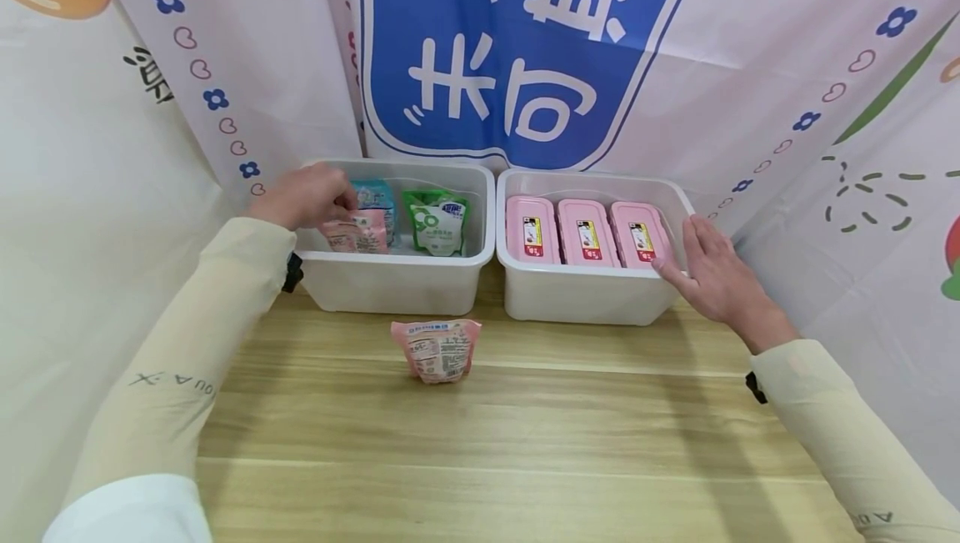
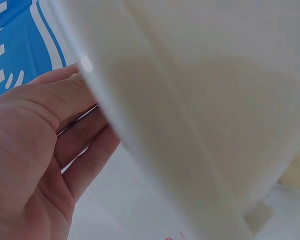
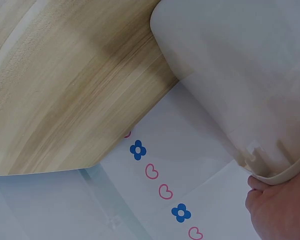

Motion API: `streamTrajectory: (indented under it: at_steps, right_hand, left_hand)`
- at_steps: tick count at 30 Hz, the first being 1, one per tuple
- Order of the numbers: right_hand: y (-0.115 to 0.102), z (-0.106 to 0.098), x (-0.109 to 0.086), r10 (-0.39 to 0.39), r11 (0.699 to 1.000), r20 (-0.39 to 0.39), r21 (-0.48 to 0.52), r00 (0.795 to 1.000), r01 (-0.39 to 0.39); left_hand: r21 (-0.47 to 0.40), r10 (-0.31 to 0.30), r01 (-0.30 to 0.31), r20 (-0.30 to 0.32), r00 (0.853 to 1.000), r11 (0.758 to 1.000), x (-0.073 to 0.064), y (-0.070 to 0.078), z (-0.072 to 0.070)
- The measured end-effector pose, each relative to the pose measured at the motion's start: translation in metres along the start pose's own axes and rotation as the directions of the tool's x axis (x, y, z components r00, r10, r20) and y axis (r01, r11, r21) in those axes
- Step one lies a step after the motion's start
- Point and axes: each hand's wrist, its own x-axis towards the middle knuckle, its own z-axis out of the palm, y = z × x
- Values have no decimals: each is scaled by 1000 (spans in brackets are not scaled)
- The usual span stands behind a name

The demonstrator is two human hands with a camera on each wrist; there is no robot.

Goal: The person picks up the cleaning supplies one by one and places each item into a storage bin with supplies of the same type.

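Observation:
In the head view my left hand (image 1: 303, 194) reaches over the left end of the left white bin (image 1: 390, 283). Its fingertips pinch the top of a pink pouch (image 1: 358, 233) inside. In the left wrist view, the bin wall (image 2: 200, 125) hides the fingertips of that hand (image 2: 45, 135). My right hand (image 1: 712, 272) rests on the right corner of the right white bin (image 1: 581, 297), fingers extended along the side and thumb at the front rim. The right wrist view shows part of this hand (image 3: 285, 205) at the rim.
A blue pouch (image 1: 377, 197) and a green-and-white pouch (image 1: 438, 222) are in the left bin. Three pink-lidded boxes (image 1: 588, 230) fill the right one. Another pink pouch (image 1: 438, 351) stands on the wooden table (image 1: 480, 451). Printed cloth (image 1: 757, 34) hangs behind and beside the bins.

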Motion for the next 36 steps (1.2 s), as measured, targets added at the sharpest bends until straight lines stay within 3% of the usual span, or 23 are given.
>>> streamTrajectory:
  at_steps: [14,22,36]
  right_hand:
    - [-1,-1,0,9,1000,2,3,1000,-9]
    - [0,-1,0,9,1000,18,1,1000,-9]
    - [0,-1,0,7,1000,22,4,1000,-7]
  left_hand:
    - [11,9,-9,-15,1000,1000,-1,0,3]
    - [6,-13,13,23,1000,1000,-1,2,1]
    - [59,-4,3,24,1000,998,-14,18,-34]
